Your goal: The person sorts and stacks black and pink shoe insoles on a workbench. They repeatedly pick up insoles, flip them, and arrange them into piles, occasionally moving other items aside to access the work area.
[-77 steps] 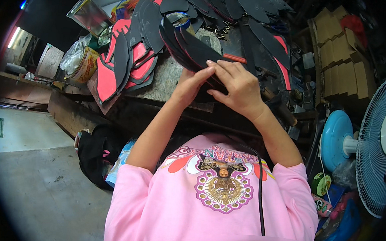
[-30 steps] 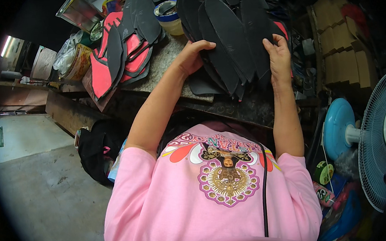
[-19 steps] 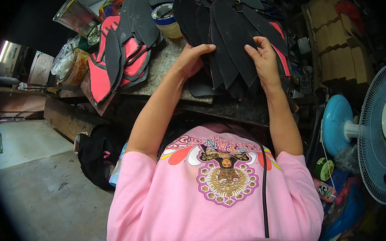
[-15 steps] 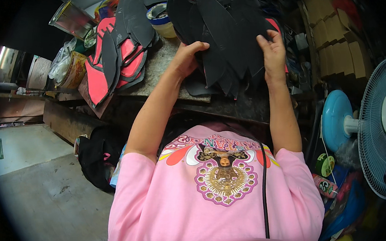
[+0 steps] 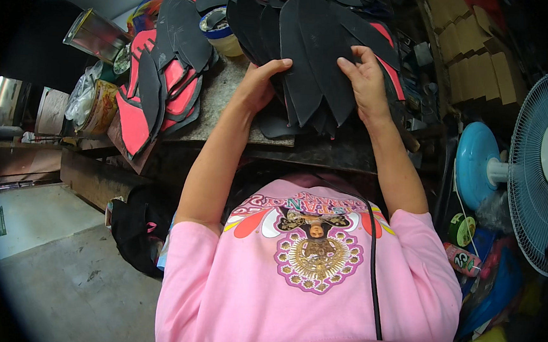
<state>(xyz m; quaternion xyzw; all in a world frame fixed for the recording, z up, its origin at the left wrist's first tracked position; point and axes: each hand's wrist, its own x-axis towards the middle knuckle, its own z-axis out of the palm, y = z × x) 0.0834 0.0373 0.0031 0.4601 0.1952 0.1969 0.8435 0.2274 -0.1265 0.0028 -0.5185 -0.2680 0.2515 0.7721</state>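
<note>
On the stone bench [image 5: 228, 104], both hands press a fan of flat black pointed pieces [image 5: 313, 59]. The left hand [image 5: 258, 84] lies at the left side of the fan, fingers bent over the edge of the pieces and thumb on top. The right hand [image 5: 366, 82] lies at the right side, fingers spread flat on top, pushing down more than grabbing.

To do this well, I think both hands should squeeze the fan evenly from its two sides, so the tips line up and none slide off the bench.

Left of the fan lies a pile of red and black pieces [image 5: 159, 80]. Just behind the fan's left edge sits a roll of tape [image 5: 217, 27] with a blue rim. Right of the fan, brown cardboard boxes [image 5: 479, 52] are stacked. Lower right of the fan stands a blue fan [image 5: 515, 169], with a round green-rimmed label [image 5: 462, 230] and a small pink packet [image 5: 461, 259] below it.
</note>
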